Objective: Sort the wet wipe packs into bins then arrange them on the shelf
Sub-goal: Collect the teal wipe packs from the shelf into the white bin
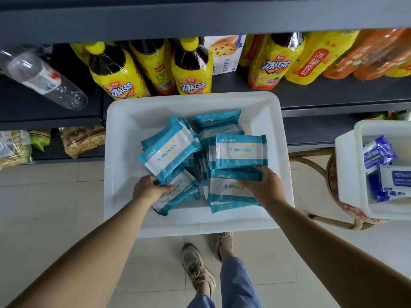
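Teal-white wipe packs [241,151] jumbled in white bin [124,121].

A shop: dark shelving [200,16] stocked with bottled iced tea [191,70], snack packets [82,141] and a cake box [224,54].

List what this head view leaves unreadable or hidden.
- Teal wipe packs: how many lie in the big white bin; they overlap.
- Left hand and right hand: fingertips tucked among packs.
- Small white bin: cut by right edge.
- Blue packs: print too small.
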Demonstrator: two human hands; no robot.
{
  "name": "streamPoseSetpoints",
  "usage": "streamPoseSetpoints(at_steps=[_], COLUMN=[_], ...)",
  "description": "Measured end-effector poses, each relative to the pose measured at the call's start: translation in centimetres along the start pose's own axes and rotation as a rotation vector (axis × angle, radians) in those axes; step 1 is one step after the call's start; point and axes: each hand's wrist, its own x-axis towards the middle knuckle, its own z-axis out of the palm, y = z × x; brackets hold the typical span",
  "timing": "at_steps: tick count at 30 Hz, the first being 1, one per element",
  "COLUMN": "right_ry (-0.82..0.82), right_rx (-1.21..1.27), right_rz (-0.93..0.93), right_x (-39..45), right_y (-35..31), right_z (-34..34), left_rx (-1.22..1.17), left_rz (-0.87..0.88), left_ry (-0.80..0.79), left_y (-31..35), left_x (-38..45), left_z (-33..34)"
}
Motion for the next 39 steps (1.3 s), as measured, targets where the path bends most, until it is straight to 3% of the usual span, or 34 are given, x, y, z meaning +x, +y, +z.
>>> streamPoseSetpoints(at_steps=[4, 14, 25, 29, 39], right_ry=[0.053, 0.184, 0.233, 0.366, 0.731], right_rx=[-0.012, -0.416, -0.852, -0.863, -0.731], right_rz=[-0.039, -0.376, -0.581, -0.684, -0.873], right_x=[-0.8, -4.9, -15.5, -21.0, -34.5], right_y=[0.1, -0.9, -11.8, -17.5, -28.0], right_z=[-0.2, -2.4, -12.6, -18.4, -32.7], left_rx=[0.077, 0.291, 0.694, 0.753, 0.601], left_rz=[0.075, 0.261, 0.606, 0.766, 1.085], left_ry=[0.064, 0.16, 0.364, 0.483, 0.758], left_y=[-0.2, 0.5, 7.2, 11.8, 24.1], left_x=[-0.9, -6.7, -19.8, -26.8, -44.6], left_z=[0.0, -3.2, -14.4, -19.2, -28.5])
